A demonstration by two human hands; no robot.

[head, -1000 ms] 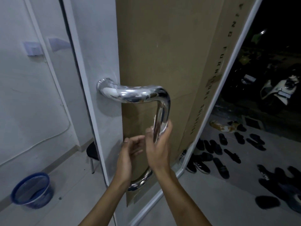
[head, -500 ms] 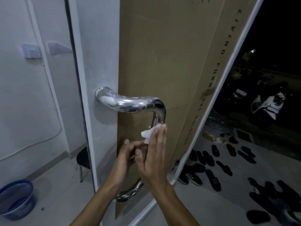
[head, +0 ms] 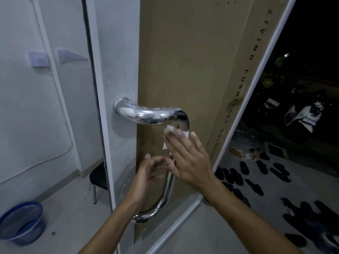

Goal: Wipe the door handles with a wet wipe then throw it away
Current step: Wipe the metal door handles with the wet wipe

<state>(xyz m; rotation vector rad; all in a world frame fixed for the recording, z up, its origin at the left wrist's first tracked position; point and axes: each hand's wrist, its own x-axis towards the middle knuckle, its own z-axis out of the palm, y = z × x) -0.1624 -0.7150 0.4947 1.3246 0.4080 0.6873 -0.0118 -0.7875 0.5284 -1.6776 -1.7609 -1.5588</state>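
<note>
White walls and a pale floor frame the doorway I watch through the head camera: a blue bucket [head: 21,221] sits low at far left, a dark stool [head: 99,177] behind the door edge. At centre, the chrome door handle [head: 152,114] curves out from the white door [head: 117,66] in front of a cardboard sheet [head: 183,61]. My left hand [head: 146,177] hangs beside the handle's upright bar, fingers loosely curled, gripping nothing. My right hand [head: 190,158] presses the wet wipe [head: 167,142] against the bar just below the upper bend, fingers straight. Dark shoes [head: 253,180] lie scattered outside at right, a scooter [head: 300,116] beyond.
</note>
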